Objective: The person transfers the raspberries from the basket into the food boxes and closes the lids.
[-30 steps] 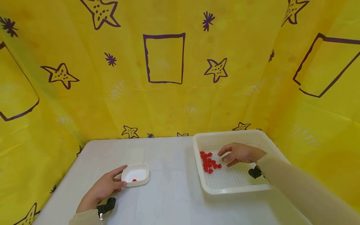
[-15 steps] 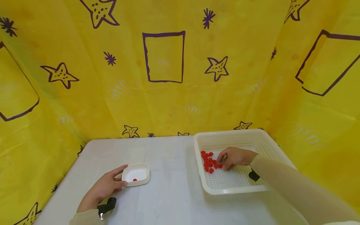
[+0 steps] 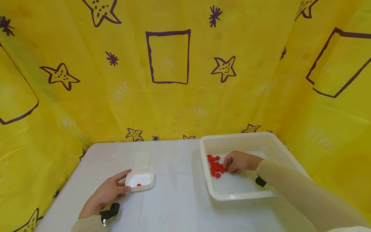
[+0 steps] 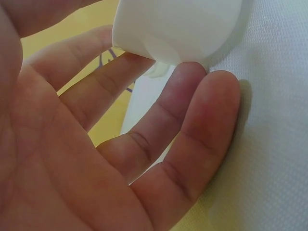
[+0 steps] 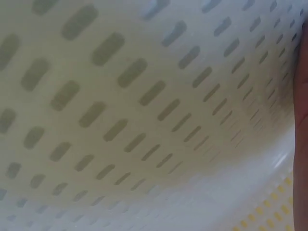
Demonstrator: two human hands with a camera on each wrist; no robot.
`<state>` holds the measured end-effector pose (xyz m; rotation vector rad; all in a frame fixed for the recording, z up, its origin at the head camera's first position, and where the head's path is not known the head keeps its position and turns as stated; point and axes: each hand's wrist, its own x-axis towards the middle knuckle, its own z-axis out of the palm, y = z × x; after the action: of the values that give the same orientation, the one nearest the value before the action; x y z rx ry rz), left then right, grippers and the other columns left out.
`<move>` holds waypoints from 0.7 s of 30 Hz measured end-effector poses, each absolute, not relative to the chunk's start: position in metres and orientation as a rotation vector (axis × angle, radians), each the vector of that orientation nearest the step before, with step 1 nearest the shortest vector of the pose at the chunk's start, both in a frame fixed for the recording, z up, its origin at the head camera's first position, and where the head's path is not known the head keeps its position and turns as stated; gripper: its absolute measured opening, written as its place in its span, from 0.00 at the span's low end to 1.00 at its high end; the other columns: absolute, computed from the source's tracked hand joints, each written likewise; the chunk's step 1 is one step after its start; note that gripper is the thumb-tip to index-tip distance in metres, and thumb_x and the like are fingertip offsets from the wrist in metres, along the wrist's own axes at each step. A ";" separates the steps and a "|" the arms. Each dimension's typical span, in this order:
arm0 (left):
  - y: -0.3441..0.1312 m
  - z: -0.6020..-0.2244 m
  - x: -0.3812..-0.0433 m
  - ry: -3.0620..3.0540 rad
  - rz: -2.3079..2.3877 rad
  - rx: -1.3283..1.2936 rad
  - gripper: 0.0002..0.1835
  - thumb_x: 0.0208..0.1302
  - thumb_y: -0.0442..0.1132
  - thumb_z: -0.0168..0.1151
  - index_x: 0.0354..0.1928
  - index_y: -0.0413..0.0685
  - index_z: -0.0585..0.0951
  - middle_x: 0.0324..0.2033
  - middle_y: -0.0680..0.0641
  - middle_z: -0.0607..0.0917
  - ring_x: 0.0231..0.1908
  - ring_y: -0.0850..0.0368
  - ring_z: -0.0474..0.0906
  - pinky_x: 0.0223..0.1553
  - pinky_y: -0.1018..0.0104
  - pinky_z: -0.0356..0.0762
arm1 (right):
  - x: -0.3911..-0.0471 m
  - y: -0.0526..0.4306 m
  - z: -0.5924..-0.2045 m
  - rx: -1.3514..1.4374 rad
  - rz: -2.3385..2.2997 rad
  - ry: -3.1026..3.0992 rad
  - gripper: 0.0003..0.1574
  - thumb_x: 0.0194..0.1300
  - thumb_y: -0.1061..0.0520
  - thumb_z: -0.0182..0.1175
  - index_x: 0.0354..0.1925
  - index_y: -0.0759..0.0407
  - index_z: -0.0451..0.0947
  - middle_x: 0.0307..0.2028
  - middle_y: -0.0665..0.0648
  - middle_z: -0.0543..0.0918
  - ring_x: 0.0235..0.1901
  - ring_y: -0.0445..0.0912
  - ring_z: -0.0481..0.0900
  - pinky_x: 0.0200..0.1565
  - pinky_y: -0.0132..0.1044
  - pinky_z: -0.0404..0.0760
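A small white box [image 3: 149, 186] with rounded corners sits on the table at the left, with one small red piece [image 3: 138, 185] inside. My left hand [image 3: 108, 192] holds this box by its left end, thumb on the near side and index finger at the far corner. In the left wrist view the white wall of the box [image 4: 178, 26] rises above the curled fingers. Over to the right, my right hand [image 3: 240, 161] reaches down into a white plastic basket [image 3: 213, 194] and pinches a red piece at the right edge of a cluster of small red pieces [image 3: 213, 167]; the fingers partly hide it.
Behind the box lies its pale flat lid [image 3: 142, 159]. The basket's slotted floor [image 5: 134, 72] fills most of the right wrist view. A yellow patterned curtain [image 3: 171, 106] hangs around the back and sides of the white table [image 3: 176, 206].
My right hand has come down and left to the red pieces, and its fingers have closed together at one of them. My left hand stays on the box.
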<state>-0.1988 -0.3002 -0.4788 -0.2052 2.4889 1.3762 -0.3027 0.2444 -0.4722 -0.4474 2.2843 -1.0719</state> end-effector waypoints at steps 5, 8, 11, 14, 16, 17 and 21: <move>-0.300 -0.477 -0.198 2.489 1.366 -0.204 0.45 0.55 0.40 0.76 0.75 0.51 0.65 0.68 0.34 0.66 0.40 0.50 0.76 0.39 0.58 0.80 | -0.303 0.245 -0.473 -0.472 -1.041 2.302 0.07 0.60 0.69 0.66 0.35 0.58 0.85 0.34 0.57 0.84 0.28 0.49 0.79 0.34 0.39 0.82; -0.300 -0.476 -0.198 2.481 1.361 -0.214 0.45 0.55 0.41 0.76 0.75 0.52 0.65 0.69 0.34 0.66 0.41 0.50 0.76 0.41 0.58 0.80 | -0.304 0.245 -0.474 -0.466 -1.028 2.310 0.07 0.59 0.68 0.67 0.34 0.57 0.85 0.33 0.56 0.84 0.30 0.50 0.79 0.34 0.40 0.82; -0.299 -0.475 -0.197 2.474 1.358 -0.219 0.45 0.55 0.41 0.76 0.75 0.52 0.65 0.69 0.34 0.66 0.41 0.50 0.77 0.41 0.58 0.80 | -0.304 0.246 -0.474 -0.461 -1.017 2.318 0.06 0.60 0.66 0.67 0.34 0.55 0.85 0.34 0.55 0.84 0.32 0.51 0.80 0.36 0.40 0.82; -0.299 -0.475 -0.197 2.472 1.358 -0.221 0.45 0.55 0.42 0.76 0.75 0.52 0.65 0.68 0.34 0.66 0.41 0.50 0.77 0.41 0.57 0.81 | -0.304 0.247 -0.474 -0.463 -1.010 2.330 0.06 0.60 0.65 0.68 0.34 0.55 0.85 0.34 0.55 0.85 0.34 0.52 0.80 0.37 0.41 0.82; -0.299 -0.475 -0.198 2.471 1.358 -0.220 0.45 0.55 0.42 0.76 0.75 0.52 0.65 0.69 0.34 0.66 0.42 0.50 0.77 0.42 0.57 0.81 | -0.305 0.248 -0.473 -0.470 -1.015 2.334 0.06 0.60 0.65 0.68 0.35 0.55 0.85 0.34 0.55 0.85 0.34 0.52 0.80 0.38 0.41 0.82; -0.300 -0.476 -0.198 2.470 1.360 -0.220 0.45 0.55 0.42 0.76 0.75 0.52 0.65 0.69 0.34 0.66 0.42 0.49 0.77 0.42 0.57 0.81 | -0.305 0.249 -0.473 -0.477 -1.020 2.333 0.06 0.60 0.65 0.67 0.35 0.55 0.86 0.34 0.55 0.85 0.34 0.52 0.80 0.38 0.41 0.82; -0.301 -0.477 -0.199 2.464 1.367 -0.214 0.45 0.55 0.42 0.76 0.75 0.52 0.65 0.69 0.33 0.64 0.44 0.49 0.77 0.42 0.57 0.81 | -0.308 0.252 -0.470 -0.506 -1.078 2.301 0.06 0.61 0.66 0.65 0.35 0.58 0.85 0.35 0.57 0.84 0.35 0.53 0.81 0.40 0.42 0.83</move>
<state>-0.1986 -0.3006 -0.4767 -0.2143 2.4638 1.3672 -0.3078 0.2517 -0.4696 -0.5062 2.3008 -1.0776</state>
